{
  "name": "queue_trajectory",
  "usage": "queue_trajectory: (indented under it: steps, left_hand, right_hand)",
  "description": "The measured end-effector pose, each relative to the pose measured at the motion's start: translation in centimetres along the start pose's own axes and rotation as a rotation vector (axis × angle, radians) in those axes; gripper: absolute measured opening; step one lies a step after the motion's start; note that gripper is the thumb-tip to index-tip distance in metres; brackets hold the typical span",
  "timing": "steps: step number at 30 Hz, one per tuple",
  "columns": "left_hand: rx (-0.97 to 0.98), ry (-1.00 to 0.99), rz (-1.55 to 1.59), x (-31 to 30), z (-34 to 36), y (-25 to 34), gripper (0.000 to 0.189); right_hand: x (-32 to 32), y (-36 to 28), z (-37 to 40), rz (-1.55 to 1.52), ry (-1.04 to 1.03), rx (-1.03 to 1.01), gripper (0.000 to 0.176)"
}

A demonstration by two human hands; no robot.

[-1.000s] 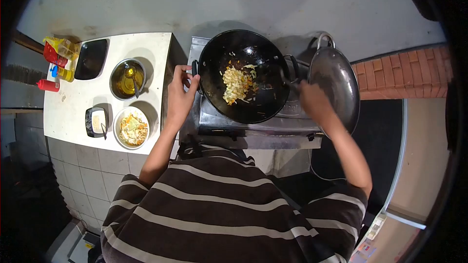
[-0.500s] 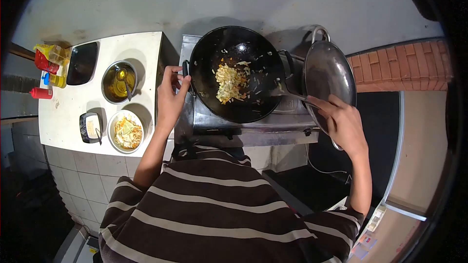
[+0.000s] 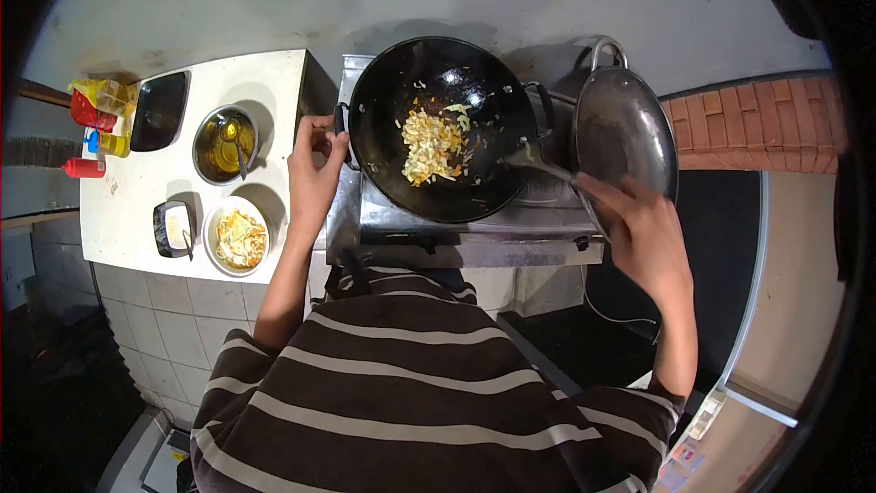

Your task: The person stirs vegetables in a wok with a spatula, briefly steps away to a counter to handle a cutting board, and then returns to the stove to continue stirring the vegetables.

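A black wok (image 3: 383, 164) sits on the stove, holding a heap of chopped food (image 3: 434, 146) in pale and orange bits. My left hand (image 3: 315, 173) is closed on the wok's left side handle (image 3: 340, 119). In my right hand (image 3: 643, 242) is the handle of a metal spatula (image 3: 540, 164). The spatula's head hangs over the right side of the wok, apart from the heap. Loose pale scraps cling to the wok's wall.
A second metal wok (image 3: 625, 128) stands on the stove's right side (image 3: 438, 254), close behind my right hand. On the white table (image 3: 128, 210) at left are a pot of oil (image 3: 203, 151), a bowl of shredded vegetables (image 3: 239, 239), a small black dish (image 3: 161, 242), a black tray (image 3: 160, 111) and bottles.
The spatula's head has lifted and shows more plainly above the wok's right side. My left hand and the wok handle have shifted slightly left. The whole view has moved a little.
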State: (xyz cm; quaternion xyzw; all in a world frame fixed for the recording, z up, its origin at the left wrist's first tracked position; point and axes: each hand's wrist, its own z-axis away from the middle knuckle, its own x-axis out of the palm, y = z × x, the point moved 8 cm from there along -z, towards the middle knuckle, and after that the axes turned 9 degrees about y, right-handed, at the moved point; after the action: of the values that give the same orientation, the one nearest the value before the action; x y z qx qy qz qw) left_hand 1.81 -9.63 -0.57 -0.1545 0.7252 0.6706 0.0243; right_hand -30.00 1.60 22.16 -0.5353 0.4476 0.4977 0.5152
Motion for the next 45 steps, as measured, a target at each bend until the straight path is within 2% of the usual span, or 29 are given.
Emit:
queue_trajectory:
  steps: [4, 7, 14, 16, 19, 23, 24, 26, 30, 34, 36, 37, 40, 43, 45]
  left_hand:
    - [-0.059, 0.015, 0.006, 0.0, 0.2, -0.1, 0.023]
    - [-0.016, 0.025, 0.002, 0.1, 0.1, 0.3, 0.023]
    - [-0.013, 0.018, -0.093, 0.0, -0.1, 0.6, 0.023]
    - [-0.025, 0.027, -0.085, 0.0, 0.0, 1.0, 0.023]
    - [-0.031, 0.029, -0.081, 0.0, 0.1, 0.6, 0.023]
    - [0.001, 0.025, -0.074, 0.1, -0.1, 1.1, 0.021]
    - [0.012, 0.019, -0.110, 0.0, -0.2, 1.0, 0.020]
    - [0.040, 0.022, -0.108, 0.2, -0.2, 1.0, 0.020]
    - [0.008, 0.016, -0.107, 0.3, -0.1, 0.8, 0.019]
    - [0.069, 0.039, -0.059, 0.4, 0.0, 1.3, 0.018]
    - [0.080, 0.047, -0.060, 0.5, -0.3, 0.4, 0.019]
    - [0.087, 0.050, -0.071, 0.4, -0.2, 0.2, 0.020]
    - [0.067, 0.048, -0.050, 0.5, 0.1, 0.2, 0.022]
    - [0.064, 0.046, -0.068, 0.4, 0.3, 1.1, 0.023]
    - [0.083, 0.054, -0.052, 0.4, 0.2, 0.7, 0.023]
  right_hand:
    - [3.9, -0.2, 2.1, -0.177, -0.045, -0.011, 0.049]
    - [8.1, -0.8, 1.8, -0.072, 0.020, -0.089, 0.053]
    - [3.7, -1.3, 3.4, -0.122, 0.058, -0.052, 0.055]
    - [4.9, -2.1, 4.3, -0.051, -0.030, 0.034, 0.049]
    - [9.4, -3.0, 2.9, -0.058, -0.038, 0.032, 0.050]
    - [10.2, 0.7, -0.8, 0.002, 0.061, 0.003, 0.055]
    - [8.5, 1.0, -1.8, 0.034, 0.051, 0.049, 0.045]
    - [5.8, 1.9, -4.4, 0.108, 0.051, 0.072, 0.038]
    - [5.0, 3.3, -9.5, 0.202, 0.124, 0.070, 0.019]
    - [9.5, 3.3, -13.0, 0.104, 0.123, 0.053, 0.015]
    - [11.0, 1.9, -14.3, -0.025, -0.010, -0.029, 0.016]
    - [10.5, 1.4, -14.7, -0.025, -0.003, -0.043, 0.016]
    - [6.5, -0.2, -15.5, -0.106, 0.290, -0.134, 0.014]
    - [7.9, -0.7, -17.6, 0.032, 0.362, -0.232, 0.017]
    - [9.4, -1.4, -17.9, 0.020, 0.310, -0.224, 0.011]
